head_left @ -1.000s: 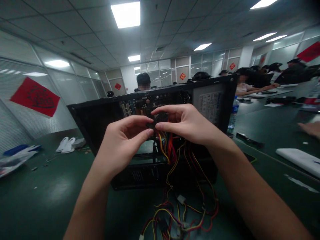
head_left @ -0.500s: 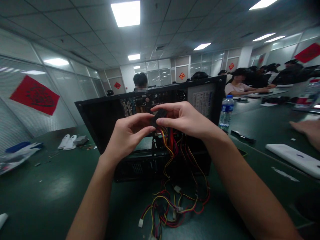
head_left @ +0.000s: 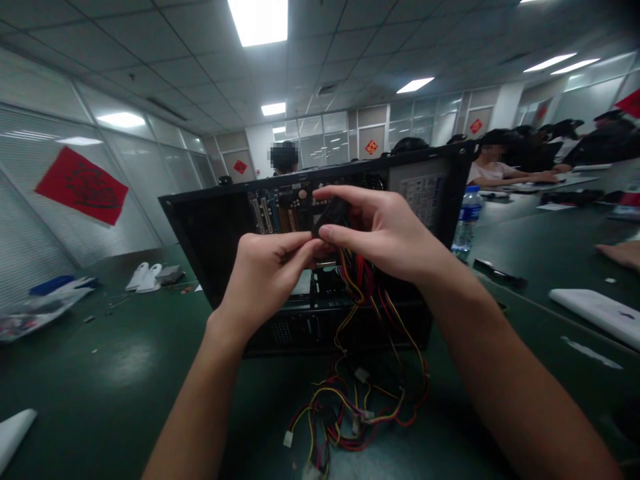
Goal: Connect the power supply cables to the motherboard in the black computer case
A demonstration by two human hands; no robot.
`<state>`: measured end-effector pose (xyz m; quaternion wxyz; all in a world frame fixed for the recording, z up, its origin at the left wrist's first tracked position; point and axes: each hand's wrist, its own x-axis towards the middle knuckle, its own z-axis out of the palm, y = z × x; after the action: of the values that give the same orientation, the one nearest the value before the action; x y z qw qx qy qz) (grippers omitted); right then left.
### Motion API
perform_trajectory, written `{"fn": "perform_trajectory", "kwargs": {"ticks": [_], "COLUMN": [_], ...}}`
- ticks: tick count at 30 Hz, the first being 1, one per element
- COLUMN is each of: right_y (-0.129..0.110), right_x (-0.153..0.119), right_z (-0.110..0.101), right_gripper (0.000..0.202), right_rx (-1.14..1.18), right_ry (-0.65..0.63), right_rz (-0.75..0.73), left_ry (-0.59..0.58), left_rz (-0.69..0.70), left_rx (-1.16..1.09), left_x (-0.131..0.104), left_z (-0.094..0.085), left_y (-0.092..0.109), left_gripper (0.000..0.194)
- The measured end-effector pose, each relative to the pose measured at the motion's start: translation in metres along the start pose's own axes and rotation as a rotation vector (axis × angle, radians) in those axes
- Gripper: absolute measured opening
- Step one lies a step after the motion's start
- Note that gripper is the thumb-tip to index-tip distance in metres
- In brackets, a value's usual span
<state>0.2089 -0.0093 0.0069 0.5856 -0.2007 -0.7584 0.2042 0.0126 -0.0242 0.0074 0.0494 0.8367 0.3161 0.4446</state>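
An open black computer case (head_left: 200, 227) stands on the green table, its circuit board and slots showing inside. In front of it my right hand (head_left: 385, 230) grips a black cable connector (head_left: 334, 212) between thumb and fingers. My left hand (head_left: 275, 267) is pinched closed at the connector's lower left end; its fingertips are partly hidden, so what they grip cannot be made out. Red, yellow and black wires (head_left: 361, 273) run down from the connector. More loose wires with white plugs (head_left: 360, 420) lie on the table below.
A water bottle (head_left: 466, 220) stands right of the case, near a black strip (head_left: 499, 272) and a white device (head_left: 595, 317). White objects (head_left: 145, 277) and a plastic bag (head_left: 45, 307) lie left. Another person's hand (head_left: 620, 253) shows at the right edge.
My left fingers have closed from a wider gap onto the connector's lower left end. The connector is tilted more in my right hand. The whole view has shifted slightly.
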Motion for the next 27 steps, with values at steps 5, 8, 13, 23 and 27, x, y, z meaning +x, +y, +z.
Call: {"fn": "perform_trajectory", "kwargs": {"ticks": [5,8,13,23,27], "right_y": [0.01,0.023,0.064,0.134,0.127], "right_x": [0.0,0.003,0.007,-0.017,-0.017], "right_z": [0.018,0.022,0.02,0.021,0.029], "right_gripper": [0.042,0.04,0.027,0.03,0.033], "right_rx": [-0.145,-0.247,-0.572,-0.981,-0.953], "right_ry": [0.208,0.185,-0.012,-0.354,-0.342], "right_rz": [-0.073,-0.054,0.053,0.537,0.625], "left_ry": [-0.058,-0.086,-0.182,-0.398,-0.396], "left_rz": [-0.099,-0.154,-0.288,-0.457,-0.475], "left_rx": [-0.165,-0.203,-0.129,0.315,0.4], "left_x": [-0.001,0.006,0.019,0.002,0.004], "left_z": [0.006,0.008,0.038,0.098,0.099], "left_y": [0.011,-0.002,-0.059,-0.11,-0.11], "left_gripper": [0.028,0.025,0.023,0.03,0.032]}}
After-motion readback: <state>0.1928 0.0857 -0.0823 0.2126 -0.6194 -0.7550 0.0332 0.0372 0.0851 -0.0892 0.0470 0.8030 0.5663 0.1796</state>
